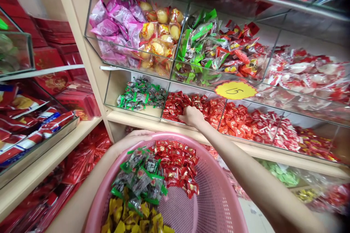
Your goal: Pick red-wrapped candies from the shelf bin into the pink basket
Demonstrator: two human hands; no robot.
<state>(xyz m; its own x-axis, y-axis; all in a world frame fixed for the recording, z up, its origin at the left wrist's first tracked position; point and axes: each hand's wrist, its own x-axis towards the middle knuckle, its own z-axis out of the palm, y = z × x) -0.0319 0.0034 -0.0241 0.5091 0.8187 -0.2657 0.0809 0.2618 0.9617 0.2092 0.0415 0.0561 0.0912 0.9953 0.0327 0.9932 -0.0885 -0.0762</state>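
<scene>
Nearby, yellow tag [236,90], wooden ledge [161,126] between basket [218,189] and shelved red candies [174,102].

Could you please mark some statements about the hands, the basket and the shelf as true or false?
1. The right hand is at the shelved red sweets. True.
2. The left hand is on the yellow label. False: it is at the rim of the pink basket.
3. The pink basket holds red packets, green packets and yellow packets. True.
4. The yellow label reads 50. False: it reads 15.
</scene>
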